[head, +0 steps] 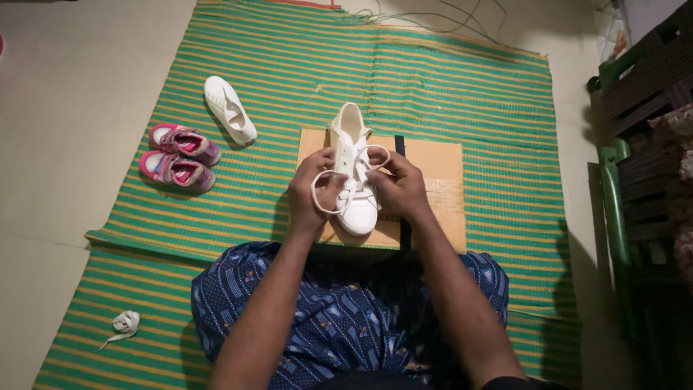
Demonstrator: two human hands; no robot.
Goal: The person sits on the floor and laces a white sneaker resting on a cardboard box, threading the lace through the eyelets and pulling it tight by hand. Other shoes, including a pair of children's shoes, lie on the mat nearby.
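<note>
Head camera looks down on a white sneaker point(351, 180) resting on a flat cardboard sheet point(440, 173), toe toward the person. Left hand point(312, 191) pinches a loop of its white lace point(325, 204); right hand point(401, 189) pinches the lace beside the tongue. Around lies a green striped mat point(469, 94), with a second white sneaker point(229, 110), pink shoes point(179, 157) and a loose lace point(124, 325).
</note>
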